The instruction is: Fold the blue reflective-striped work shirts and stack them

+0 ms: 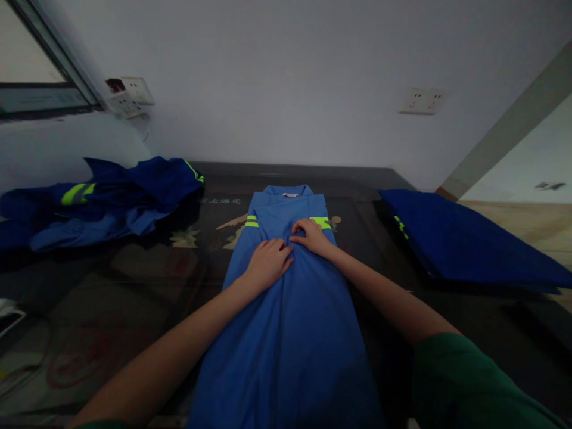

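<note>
A light blue garment (313, 322) with a collar and yellow-green bands lies lengthwise on the dark table (357, 179), its collar at the far end. Both hands meet at its front opening, below the collar. My left hand (269, 260) rests on the cloth with its fingers bent together, pinching the fabric at the middle. Just to its right and slightly farther away, my right hand (310, 236) pinches the cloth between thumb and fingers. The fabric puckers where the fingertips come close to each other.
A crumpled dark blue garment (129, 185) lies at the back left. On the right sits a folded dark blue stack (469, 238). A white device (9, 317) with a cable is at the left edge. Behind the table stands a wall with sockets (423, 101).
</note>
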`<action>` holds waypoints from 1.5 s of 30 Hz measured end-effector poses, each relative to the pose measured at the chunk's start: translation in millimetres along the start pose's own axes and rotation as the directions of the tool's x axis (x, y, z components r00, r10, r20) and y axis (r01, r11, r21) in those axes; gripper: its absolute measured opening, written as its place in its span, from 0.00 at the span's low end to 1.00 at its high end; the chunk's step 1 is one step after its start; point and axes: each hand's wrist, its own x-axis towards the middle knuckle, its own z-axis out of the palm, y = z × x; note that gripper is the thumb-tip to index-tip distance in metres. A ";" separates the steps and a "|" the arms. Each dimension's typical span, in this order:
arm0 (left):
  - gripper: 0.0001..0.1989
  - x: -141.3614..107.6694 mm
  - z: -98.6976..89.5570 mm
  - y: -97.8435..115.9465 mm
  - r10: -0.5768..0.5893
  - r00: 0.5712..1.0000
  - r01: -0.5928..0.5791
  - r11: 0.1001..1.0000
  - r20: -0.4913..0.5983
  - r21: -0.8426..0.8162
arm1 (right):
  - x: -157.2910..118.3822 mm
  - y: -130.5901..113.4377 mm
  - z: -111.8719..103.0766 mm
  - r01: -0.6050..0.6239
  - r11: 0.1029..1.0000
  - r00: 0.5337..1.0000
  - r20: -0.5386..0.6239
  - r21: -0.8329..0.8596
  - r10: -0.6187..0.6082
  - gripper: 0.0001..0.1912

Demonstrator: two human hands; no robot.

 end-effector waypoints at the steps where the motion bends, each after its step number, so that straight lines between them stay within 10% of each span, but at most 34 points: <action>1: 0.15 -0.1 -0.4 1.8 0.000 1.000 0.000 1.000 0.009 0.004 | -2.7 -2.0 -0.9 0.001 1.000 1.000 -0.020 -0.012 -0.001 0.08; 6: 0.18 -1.7 1.5 13.0 -0.020 1.000 0.019 0.999 -0.005 -0.029 | -30.8 -16.1 -3.7 0.084 0.987 0.990 -0.099 -0.137 -0.098 0.13; 19: 0.30 -11.5 28.5 15.6 -0.020 0.995 0.028 0.997 0.099 -0.075 | -51.3 -9.1 -1.7 0.066 0.938 0.991 0.134 -0.341 -0.020 0.26; 29: 0.31 -12.5 22.5 20.2 -0.042 0.991 0.054 0.994 0.125 -0.091 | -44.2 -1.0 -6.6 -0.142 0.901 0.988 -0.107 -0.410 0.106 0.30; 34: 0.32 -11.8 18.9 21.7 -0.062 0.988 0.076 0.993 0.140 -0.093 | -46.0 -1.7 -10.3 -0.234 0.881 0.971 -0.054 -0.411 0.232 0.29; 45: 0.31 -12.3 24.5 20.3 -0.050 0.992 0.058 0.996 0.115 -0.073 | -62.4 -40.0 4.1 0.000 0.951 1.000 0.027 -0.310 0.009 0.24</action>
